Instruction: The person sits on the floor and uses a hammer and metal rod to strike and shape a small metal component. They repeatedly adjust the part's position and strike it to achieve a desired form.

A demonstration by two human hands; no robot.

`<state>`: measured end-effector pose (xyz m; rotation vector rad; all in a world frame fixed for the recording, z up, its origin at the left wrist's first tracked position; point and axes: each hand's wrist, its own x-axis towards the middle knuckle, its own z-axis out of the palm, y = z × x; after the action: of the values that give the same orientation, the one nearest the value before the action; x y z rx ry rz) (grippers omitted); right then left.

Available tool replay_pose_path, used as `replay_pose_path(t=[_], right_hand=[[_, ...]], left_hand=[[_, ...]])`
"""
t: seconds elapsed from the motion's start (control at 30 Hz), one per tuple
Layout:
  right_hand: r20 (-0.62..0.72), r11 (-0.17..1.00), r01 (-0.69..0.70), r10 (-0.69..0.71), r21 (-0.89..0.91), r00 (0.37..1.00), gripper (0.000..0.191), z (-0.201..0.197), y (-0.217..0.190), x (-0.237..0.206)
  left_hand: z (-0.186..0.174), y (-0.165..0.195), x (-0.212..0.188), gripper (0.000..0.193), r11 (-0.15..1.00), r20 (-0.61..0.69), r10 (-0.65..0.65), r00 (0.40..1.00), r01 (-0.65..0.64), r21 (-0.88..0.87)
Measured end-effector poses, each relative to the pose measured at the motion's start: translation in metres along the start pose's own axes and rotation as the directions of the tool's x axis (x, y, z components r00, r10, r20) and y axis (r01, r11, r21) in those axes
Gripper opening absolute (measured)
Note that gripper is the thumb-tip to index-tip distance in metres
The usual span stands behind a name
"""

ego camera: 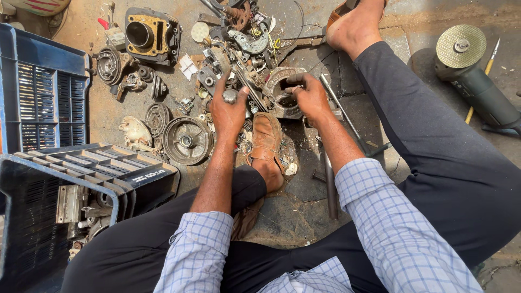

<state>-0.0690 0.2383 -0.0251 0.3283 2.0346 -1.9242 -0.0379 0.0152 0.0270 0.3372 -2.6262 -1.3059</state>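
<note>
step: sorting engine scrap on ground, judged mid-way | left hand (228, 111): closed round small round metal part (230, 96) | right hand (309, 95): fingers hooked into grey casing (282, 92), just beyond brown shoe (266, 142) | next: needs firm pull freeing casing from pile

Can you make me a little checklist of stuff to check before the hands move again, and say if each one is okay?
1. Left hand gripping a small metal part: ok.
2. Right hand steadying the grey engine casing: ok.
3. Casing lying flat on the ground: cannot tell.
4. Sandalled foot away from both hands: not ok, it sits right below them.
5. Angle grinder out of the way: ok, off to the right.
</note>
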Motion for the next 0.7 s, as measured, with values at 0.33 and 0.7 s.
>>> replay_pose_path(t=[0.33,0.7], right_hand=[[-0.160,0.957,-0.218,0.189,-0.190,0.969,0.026,0.004,0.041,-0.055],[-0.230,0.968,-0.225,0.196,-0.109,0.953,0.027,-0.009,0.052,-0.066]], left_hand=[[0.010,0.040,0.007,0.063,0.653,0.162,-0.251,0.954,0.291,-0.699],[0.049,0.017,-0.005,0.042,0.856,0.021,0.279,0.960,-0.239,-0.458]])
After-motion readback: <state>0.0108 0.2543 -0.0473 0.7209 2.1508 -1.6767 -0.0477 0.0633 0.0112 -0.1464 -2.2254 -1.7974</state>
